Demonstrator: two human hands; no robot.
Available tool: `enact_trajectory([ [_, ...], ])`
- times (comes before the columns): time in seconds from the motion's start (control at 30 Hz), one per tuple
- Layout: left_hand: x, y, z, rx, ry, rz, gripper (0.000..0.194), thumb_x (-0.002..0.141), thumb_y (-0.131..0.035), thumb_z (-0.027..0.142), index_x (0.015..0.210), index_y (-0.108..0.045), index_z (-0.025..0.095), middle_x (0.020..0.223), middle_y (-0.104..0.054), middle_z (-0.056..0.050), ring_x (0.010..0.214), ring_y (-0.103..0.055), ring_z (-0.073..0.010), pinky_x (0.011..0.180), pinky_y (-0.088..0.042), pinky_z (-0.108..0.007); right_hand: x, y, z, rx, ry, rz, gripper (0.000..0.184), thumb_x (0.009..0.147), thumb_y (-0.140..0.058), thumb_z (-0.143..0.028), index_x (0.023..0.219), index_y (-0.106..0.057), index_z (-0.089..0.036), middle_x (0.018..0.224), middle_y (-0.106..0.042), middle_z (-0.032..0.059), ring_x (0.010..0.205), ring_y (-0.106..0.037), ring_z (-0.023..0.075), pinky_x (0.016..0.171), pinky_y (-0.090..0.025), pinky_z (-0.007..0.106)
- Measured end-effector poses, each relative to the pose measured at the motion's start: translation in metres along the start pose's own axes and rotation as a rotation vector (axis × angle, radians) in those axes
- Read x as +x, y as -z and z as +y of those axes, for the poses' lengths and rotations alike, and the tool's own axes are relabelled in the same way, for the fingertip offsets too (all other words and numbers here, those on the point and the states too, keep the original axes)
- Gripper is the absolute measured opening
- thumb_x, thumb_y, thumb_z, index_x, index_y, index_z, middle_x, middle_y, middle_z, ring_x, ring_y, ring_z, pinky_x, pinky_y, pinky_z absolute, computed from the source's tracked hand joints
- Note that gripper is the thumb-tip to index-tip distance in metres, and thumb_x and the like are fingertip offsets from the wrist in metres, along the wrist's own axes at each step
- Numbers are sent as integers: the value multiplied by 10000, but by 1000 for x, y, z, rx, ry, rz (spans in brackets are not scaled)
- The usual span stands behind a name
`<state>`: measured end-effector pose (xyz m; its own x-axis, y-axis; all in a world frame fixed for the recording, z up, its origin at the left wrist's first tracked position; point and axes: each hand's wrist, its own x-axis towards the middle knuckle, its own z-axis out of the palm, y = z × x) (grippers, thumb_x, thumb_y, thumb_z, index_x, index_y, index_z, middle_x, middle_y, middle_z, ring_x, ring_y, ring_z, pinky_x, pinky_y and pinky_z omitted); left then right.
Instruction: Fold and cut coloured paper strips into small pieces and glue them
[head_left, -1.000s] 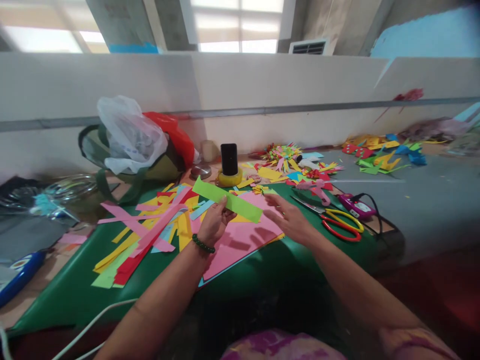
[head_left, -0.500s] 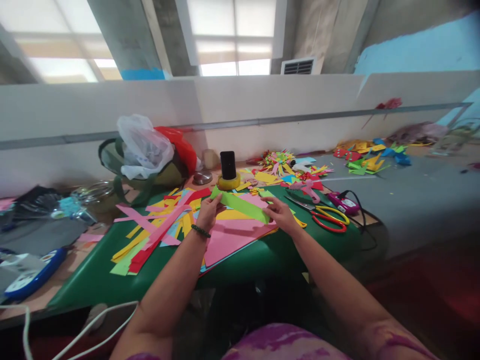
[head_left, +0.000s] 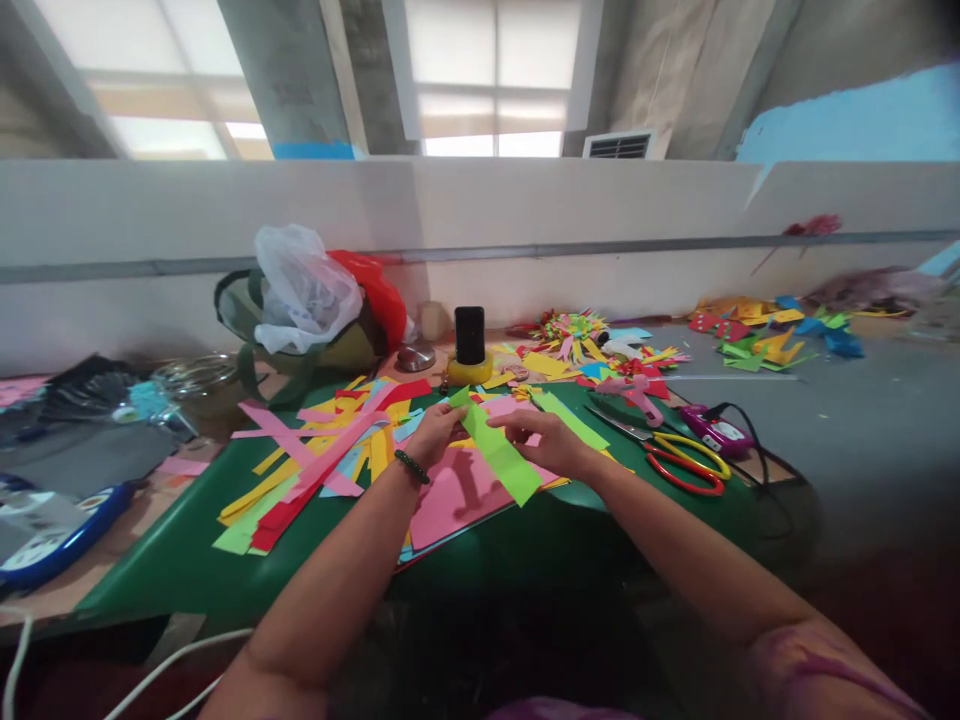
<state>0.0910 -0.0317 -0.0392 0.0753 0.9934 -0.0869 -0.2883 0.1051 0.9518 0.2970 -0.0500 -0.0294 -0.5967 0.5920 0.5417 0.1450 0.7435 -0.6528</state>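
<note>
A light green paper strip (head_left: 499,455) hangs above the green mat (head_left: 187,555), slanting down to the right. My left hand (head_left: 436,435), with a bead bracelet at the wrist, pinches its upper end. My right hand (head_left: 544,440) grips the strip near its middle, fingers closed on it. Under both hands lie pink paper sheets (head_left: 457,490). A second green strip (head_left: 570,420) lies flat just right of my right hand.
A heap of coloured paper strips (head_left: 315,450) covers the mat's left half. Scissors with red and yellow handles (head_left: 675,460) lie at the right, beside a pink device with a cable (head_left: 716,430). A phone stands in a yellow tape roll (head_left: 469,350). Bags (head_left: 307,300) sit behind.
My right hand went from open beside the strip to gripping it. The strip swung from nearly level to slanting down towards me. The view shifted slightly.
</note>
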Motion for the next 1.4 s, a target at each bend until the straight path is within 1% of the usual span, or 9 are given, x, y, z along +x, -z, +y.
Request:
enact_trajectory([
  [0.1, 1, 3, 0, 0, -16, 10, 174, 649, -784, 235, 684, -664, 115, 606, -697, -44, 567, -658, -156, 624, -537, -275, 25, 4, -1, -102, 98, -62, 127, 793, -622, -278, 786, -724, -203, 812, -570, 39, 793, -527, 159, 712, -424, 291],
  [0.27, -4, 1, 2, -3, -41, 19, 179, 646, -766, 253, 726, -678, 120, 653, -722, -60, 686, -704, -200, 690, -545, -293, 47, -8, 15, 22, -164, -125, 453, 808, -532, -501, 505, -405, -189, 548, -332, -43, 545, -342, 99, 523, -288, 247],
  [0.4, -7, -2, 6, 4, -12, 11, 185, 719, -696, 305, 711, -661, 124, 651, -724, -82, 703, -715, -219, 674, -553, -304, 44, -17, 28, 38, -228, -56, 463, 795, -487, -538, 520, -323, -204, 533, -266, -55, 520, -273, 85, 504, -231, 250],
  [0.6, -11, -6, 8, -23, 16, 14, 496, 728, -648, 618, 731, -648, 122, 734, -734, -128, 780, -714, -252, 687, -557, -327, 39, -20, 34, 38, -266, 1, 430, 790, -491, -483, 514, -321, -201, 535, -258, -50, 535, -263, 86, 513, -211, 256],
  [0.77, -12, -5, 3, 68, -130, -56, 492, 497, -868, 479, 747, -684, 97, 731, -727, -86, 747, -691, -222, 759, -538, -345, 38, -26, 39, 71, -295, -75, 418, 763, -503, -508, 511, -417, -185, 528, -322, -44, 524, -293, 89, 502, -217, 251],
  [0.9, -12, -2, 1, 77, -147, -68, 474, 502, -863, 475, 740, -701, 98, 710, -718, -68, 677, -664, -186, 718, -528, -329, 37, -27, 38, 90, -300, -101, 414, 763, -496, -513, 516, -465, -182, 525, -358, -41, 522, -320, 95, 499, -247, 250],
  [1.1, -16, -7, 3, 118, -193, -59, 642, 543, -873, 369, 1102, -665, 133, 754, -711, -21, 598, -594, -112, 579, -468, -228, 40, -21, 28, 214, -351, 266, 358, 625, -717, -463, 774, -533, -194, 735, -579, -4, 659, -515, 135, 606, -402, 275],
  [1.27, -21, -14, 3, 159, -148, -219, 873, 570, -867, 344, 1347, -506, 179, 739, -707, -7, 595, -605, -123, 572, -451, -220, 41, -22, 24, 512, -353, 235, 488, 600, -741, -337, 1012, -510, -214, 619, -546, -74, 564, -524, 121, 546, -416, 258],
  [1.4, -23, -16, 3, 193, -101, -235, 723, 604, -843, 373, 1244, -589, 155, 706, -693, -17, 580, -613, -127, 568, -456, -225, 40, -22, 24, 442, -322, 308, 437, 603, -734, -294, 983, -540, -199, 581, -529, -88, 516, -480, 97, 533, -398, 251],
])
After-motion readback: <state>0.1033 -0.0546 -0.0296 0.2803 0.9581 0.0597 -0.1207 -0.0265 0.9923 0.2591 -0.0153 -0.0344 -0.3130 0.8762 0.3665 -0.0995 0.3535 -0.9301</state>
